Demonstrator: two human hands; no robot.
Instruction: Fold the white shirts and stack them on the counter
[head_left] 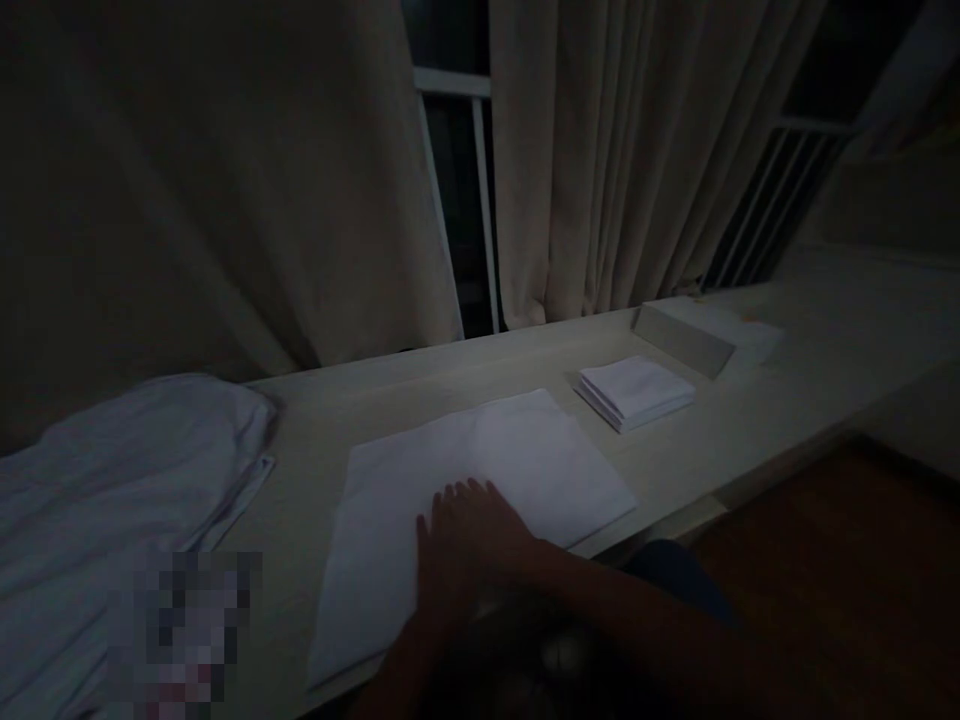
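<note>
A white cloth lies spread flat on the pale table in front of me. My right hand rests palm down on its near middle, fingers slightly apart, holding nothing. Its arm comes in from the lower right. My left forearm rises from the bottom edge and meets the right hand. The left hand itself is lost in the dark under or beside the right one. The scene is very dim.
A small stack of folded white cloths sits to the right of the spread cloth. Beyond it lies a flat box. A heap of white linen fills the table's left end. Curtains and a window frame stand behind.
</note>
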